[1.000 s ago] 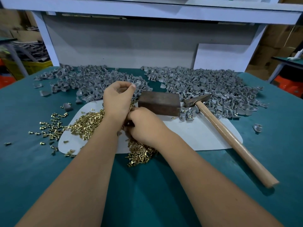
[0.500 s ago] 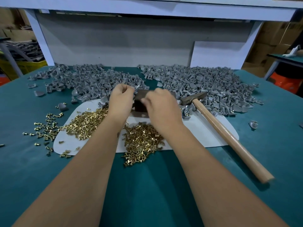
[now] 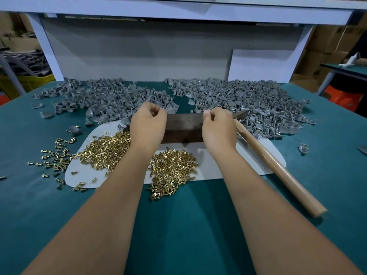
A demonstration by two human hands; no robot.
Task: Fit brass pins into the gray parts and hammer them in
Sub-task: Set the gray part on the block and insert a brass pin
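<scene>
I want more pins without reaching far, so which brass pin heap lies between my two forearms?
The heap of brass pins at the white mat's near edge, spilling onto the green table; the other heap lies left of your left forearm.

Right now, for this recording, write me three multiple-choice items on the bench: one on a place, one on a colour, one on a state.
1. Where does the hammer lie?
A. right of the dark block
B. left of the brass pins
C. on the shelf above

2. What colour is the table cover?
A. red
B. teal
C. black

3. What is the hammer's state?
A. gripped by the right hand
B. swung in the air
C. lying unheld on the bench

Answers:
1. A: its wooden handle runs along the right of the dark block.
2. B: teal shows all round the white mat.
3. C: the left hand and right hand are both at the block, off the handle.
</scene>
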